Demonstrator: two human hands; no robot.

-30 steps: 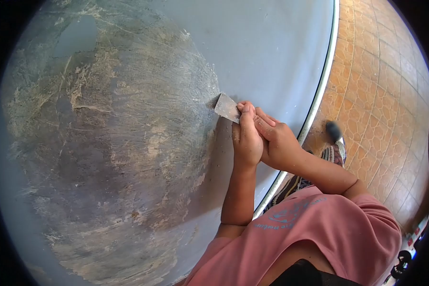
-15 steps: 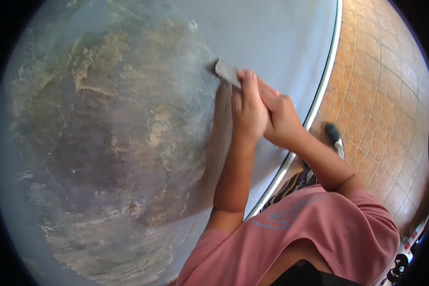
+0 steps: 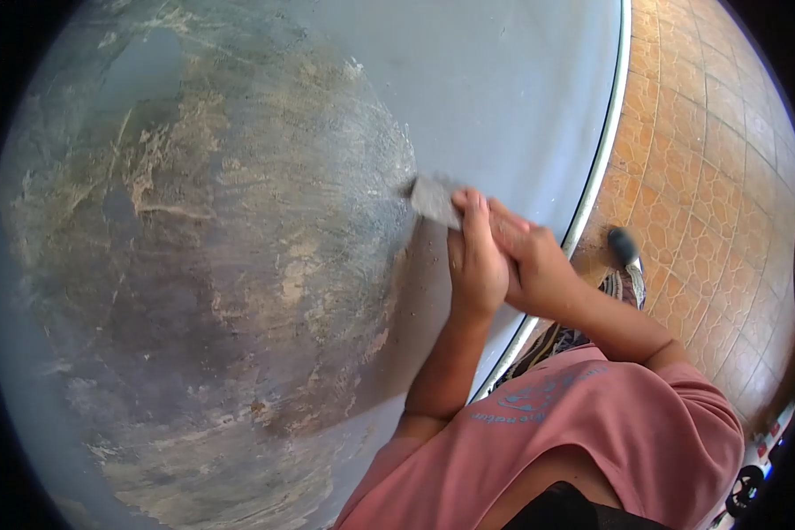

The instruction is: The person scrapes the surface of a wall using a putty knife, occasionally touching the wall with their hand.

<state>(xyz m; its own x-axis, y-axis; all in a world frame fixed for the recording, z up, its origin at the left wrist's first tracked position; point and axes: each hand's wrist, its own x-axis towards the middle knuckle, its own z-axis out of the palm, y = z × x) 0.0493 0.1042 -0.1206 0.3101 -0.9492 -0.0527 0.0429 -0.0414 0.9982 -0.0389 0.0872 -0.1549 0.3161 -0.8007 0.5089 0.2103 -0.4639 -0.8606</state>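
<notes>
A scraper [image 3: 435, 201] with a flat, dusty blade is gripped in both my hands. My left hand [image 3: 480, 269] is closed around it near the blade, fingers pressed on top. Just behind it, my right hand [image 3: 543, 272] wraps the scraper's rear part; the handle is mostly hidden by my fingers. The blade's far edge meets the right border of a rough, blotchy brown and grey patch [image 3: 265, 256]. This patch covers much of a large blue-grey surface [image 3: 495, 79], which looks smooth to the right of the blade.
A pale rim [image 3: 602, 163] with a dark line curves along the surface's right edge. Beyond it lies an orange-brown tiled floor [image 3: 680, 177]. A dark shoe [image 3: 623, 246] shows beside the rim. My pink shirt [image 3: 583, 424] fills the bottom right.
Both hands and the scraper have moved down the view and slightly right, closer to my body. Both hands have kept their grip.
</notes>
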